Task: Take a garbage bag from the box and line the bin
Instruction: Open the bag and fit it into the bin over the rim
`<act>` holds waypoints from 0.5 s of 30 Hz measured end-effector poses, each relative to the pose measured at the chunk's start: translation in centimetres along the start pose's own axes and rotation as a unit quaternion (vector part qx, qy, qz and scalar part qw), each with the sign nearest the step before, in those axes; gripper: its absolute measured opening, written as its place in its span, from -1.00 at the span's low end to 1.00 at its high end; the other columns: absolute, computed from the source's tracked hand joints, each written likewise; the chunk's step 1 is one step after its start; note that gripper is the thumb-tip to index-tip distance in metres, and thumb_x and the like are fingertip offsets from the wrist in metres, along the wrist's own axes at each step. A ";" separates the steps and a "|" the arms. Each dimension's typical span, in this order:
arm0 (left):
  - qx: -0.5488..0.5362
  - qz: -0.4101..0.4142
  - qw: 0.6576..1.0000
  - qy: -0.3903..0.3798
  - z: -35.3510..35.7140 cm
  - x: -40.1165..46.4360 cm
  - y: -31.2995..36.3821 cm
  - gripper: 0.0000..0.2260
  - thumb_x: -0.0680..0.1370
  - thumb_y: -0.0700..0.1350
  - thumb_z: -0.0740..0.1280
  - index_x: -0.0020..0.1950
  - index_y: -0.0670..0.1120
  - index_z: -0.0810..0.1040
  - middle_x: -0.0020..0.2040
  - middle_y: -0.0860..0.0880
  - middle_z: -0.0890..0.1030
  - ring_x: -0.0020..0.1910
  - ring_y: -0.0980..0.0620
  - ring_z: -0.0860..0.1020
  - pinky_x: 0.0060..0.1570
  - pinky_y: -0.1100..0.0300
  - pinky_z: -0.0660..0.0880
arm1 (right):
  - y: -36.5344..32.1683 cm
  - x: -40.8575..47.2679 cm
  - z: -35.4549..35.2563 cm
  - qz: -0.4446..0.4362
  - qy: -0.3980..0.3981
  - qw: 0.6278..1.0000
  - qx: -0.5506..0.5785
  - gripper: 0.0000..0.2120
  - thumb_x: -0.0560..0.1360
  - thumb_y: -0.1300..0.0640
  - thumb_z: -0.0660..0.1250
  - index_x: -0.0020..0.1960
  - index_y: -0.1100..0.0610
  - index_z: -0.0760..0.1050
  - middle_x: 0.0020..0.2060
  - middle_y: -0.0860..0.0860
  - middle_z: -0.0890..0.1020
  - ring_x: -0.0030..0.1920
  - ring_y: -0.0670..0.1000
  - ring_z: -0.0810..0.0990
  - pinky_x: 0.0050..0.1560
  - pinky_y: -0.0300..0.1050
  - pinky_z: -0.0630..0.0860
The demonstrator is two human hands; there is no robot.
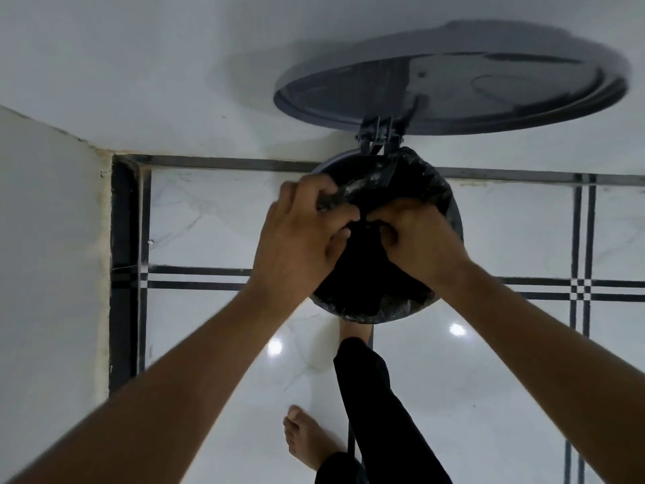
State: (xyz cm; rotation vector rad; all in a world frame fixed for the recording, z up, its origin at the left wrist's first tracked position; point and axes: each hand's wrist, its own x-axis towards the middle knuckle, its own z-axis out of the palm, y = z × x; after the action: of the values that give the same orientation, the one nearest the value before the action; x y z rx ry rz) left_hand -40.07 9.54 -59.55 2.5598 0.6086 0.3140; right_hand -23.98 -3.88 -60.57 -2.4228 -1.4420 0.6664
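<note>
A round grey pedal bin (456,221) stands on the floor against the wall, its lid (453,89) tipped up and leaning back. A black garbage bag (415,172) hangs inside the bin, its edge draped over the far and near rim. My left hand (300,235) pinches a bunched fold of the bag's edge at the bin's left side. My right hand (415,235) grips the bag's edge close beside it, over the middle of the opening. The bin's body below the rim is hidden. No box is in view.
White glossy floor tiles (216,211) with black stripe borders surround the bin. A white wall corner (49,239) rises on the left. One bare foot (356,331) rests at the bin's front, another foot (307,438) stands nearer me, with a black trouser leg (373,396).
</note>
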 end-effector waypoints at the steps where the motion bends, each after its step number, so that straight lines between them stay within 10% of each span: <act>1: 0.053 0.043 0.997 -0.021 0.2 1.1 -0.5 -0.76 0.51 -0.14 0.46 0.17 0.00 0.71 0.32 -0.16 0.55 0.21 -0.21 0.48 0.01 -0.01 0.55 | 0.6 -0.2 -1.3 -0.010 0.039 0.999 -0.024 -0.64 0.44 0.26 0.27 0.16 0.09 0.68 0.09 0.09 0.71 0.10 0.18 0.65 0.14 0.02 0.61; 9: 0.012 0.018 0.995 -0.099 -0.1 7.6 -5.5 -0.92 0.64 -0.07 0.26 -0.03 0.00 0.52 -0.17 0.17 0.45 -0.19 -0.12 0.45 -0.11 -0.22 0.55 | 5.8 2.4 -3.7 0.002 0.054 0.999 -0.006 -0.56 0.55 0.30 0.31 0.42 0.14 0.53 0.31 0.15 0.58 0.25 0.22 0.59 0.30 0.02 0.56; 15: 0.058 0.020 0.992 -0.108 0.3 8.9 -6.9 -0.83 0.59 -0.31 0.37 0.11 -0.24 0.74 0.12 -0.22 0.61 -0.08 -0.22 0.63 0.03 -0.07 0.65 | 5.8 4.2 -4.1 0.145 0.044 0.977 0.150 -0.71 0.63 0.16 0.31 0.32 0.04 0.63 0.27 0.01 0.65 0.15 0.01 0.65 0.23 -0.43 0.39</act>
State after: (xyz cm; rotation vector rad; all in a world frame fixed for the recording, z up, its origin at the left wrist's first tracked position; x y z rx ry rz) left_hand -34.69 19.04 -62.42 2.6726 0.5080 0.0136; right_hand -15.79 -2.96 -60.62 -2.4027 -0.8872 0.7653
